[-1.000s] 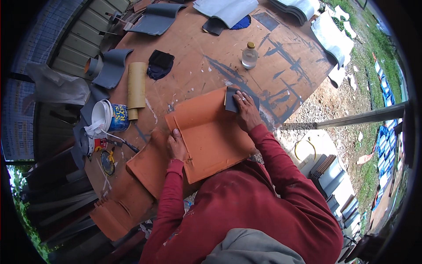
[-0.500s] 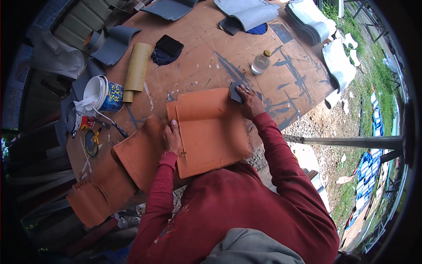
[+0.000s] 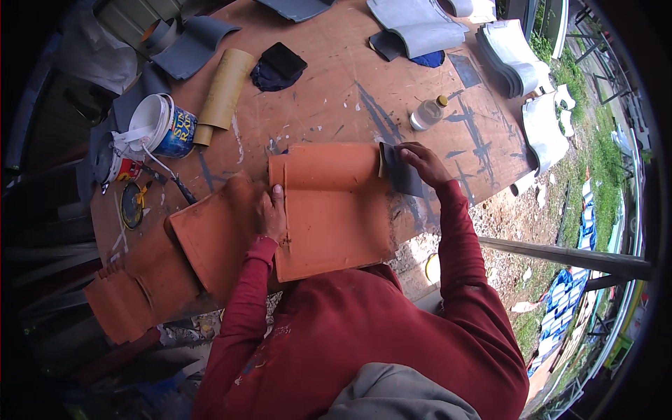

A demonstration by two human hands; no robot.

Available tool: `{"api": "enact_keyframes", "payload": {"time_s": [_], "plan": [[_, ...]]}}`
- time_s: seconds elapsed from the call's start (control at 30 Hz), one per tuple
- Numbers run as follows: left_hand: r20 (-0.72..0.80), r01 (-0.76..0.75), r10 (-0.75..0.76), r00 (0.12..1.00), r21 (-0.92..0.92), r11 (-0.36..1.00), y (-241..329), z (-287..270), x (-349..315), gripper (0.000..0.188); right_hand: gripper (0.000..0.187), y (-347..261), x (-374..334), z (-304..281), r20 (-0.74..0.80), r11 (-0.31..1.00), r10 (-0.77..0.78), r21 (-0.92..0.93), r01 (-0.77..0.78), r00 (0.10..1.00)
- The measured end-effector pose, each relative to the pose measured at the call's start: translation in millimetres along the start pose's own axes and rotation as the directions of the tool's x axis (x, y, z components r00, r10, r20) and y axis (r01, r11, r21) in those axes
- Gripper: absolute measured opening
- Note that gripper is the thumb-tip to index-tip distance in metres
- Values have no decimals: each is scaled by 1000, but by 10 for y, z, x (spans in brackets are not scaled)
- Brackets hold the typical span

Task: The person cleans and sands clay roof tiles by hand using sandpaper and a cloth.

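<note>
The central tile (image 3: 332, 217) is a matt orange roof tile with a flat pan, a rounded roll along its far side and a narrow raised rib along its left edge; small dark marks speckle its face. It lies directly in front of the wearer's torso, at the near edge of the table (image 3: 329, 98). At the left edge of the central tile, the left hand (image 3: 272, 213) is curled, pinching that edge with the thumb on top; the undersides of its fingers are hidden. At the far right corner, the right hand (image 3: 425, 164) is bent over a thin, flexible grey sheet (image 3: 402, 175) with a tan reverse face, pinching it. Left of the central tile are similar orange tiles (image 3: 217, 238), overlapping one another. Beyond it to the right stands a clear bottle (image 3: 428, 113) with a yellowish cap. Beyond it to the left are a white-lined bucket (image 3: 161, 126) with a blue printed wall, a tan cylindrical roll (image 3: 225, 89) and a black pad (image 3: 281, 63) on dark blue cloth. Farthest beyond it to the right are stacked, wavy grey tiles (image 3: 514, 59). The brown tabletop is smeared with grey and flecked with white. Right of the central tile, past the table, are stony ground, grass (image 3: 595, 154) and a wooden pole (image 3: 560, 255).
</note>
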State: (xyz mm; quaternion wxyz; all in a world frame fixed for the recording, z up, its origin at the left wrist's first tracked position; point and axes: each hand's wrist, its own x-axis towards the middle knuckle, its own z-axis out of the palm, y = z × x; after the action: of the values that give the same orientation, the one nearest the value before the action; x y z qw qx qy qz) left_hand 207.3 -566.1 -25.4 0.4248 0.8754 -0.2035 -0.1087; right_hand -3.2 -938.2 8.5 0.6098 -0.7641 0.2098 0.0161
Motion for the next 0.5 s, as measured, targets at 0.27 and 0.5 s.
{"api": "enact_keyframes", "payload": {"time_s": [0.27, 0.5], "plan": [[-28, 42, -43, 999, -6, 999, 34, -26, -22, 73, 40, -151, -163, -67, -190, 786, -29, -611, -95, 981], [-16, 26, -26, 1000, 35, 999, 138, -30, 9, 74, 13, -603, -735, 129, -403, 765, -421, -639, 79, 812]]}}
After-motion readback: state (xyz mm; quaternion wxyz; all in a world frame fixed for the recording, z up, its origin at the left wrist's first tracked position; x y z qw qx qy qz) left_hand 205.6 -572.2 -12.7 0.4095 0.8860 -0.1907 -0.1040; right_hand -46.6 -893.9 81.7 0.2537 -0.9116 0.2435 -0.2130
